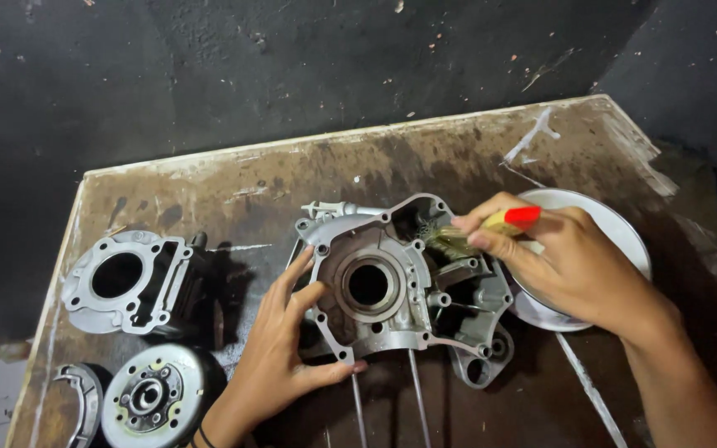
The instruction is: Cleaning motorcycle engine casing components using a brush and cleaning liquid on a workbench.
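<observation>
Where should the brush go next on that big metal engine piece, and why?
Probably a short sweep down and left, toward the round hole. The brush in the right hand has its bristles tucked in the upper recess of the engine case, while the left hand steadies the case's left edge. The face around the hole looks brownish and stained, so it likely needs brushing too.

An aluminium engine crankcase half (404, 286) lies in the middle of the stained brown worktop (458, 141). The left hand (280, 336) steadies the crankcase's left edge, fingers spread against it. The right hand (570, 261) pinches a yellow-handled brush with a red end (508, 222), its bristles touching the crankcase's upper right part. Just right of the crankcase, under the right hand, sits a white bowl (616, 228). Well left of the crankcase rests a cylinder block (134, 282), and below that a round flywheel (153, 398).
</observation>
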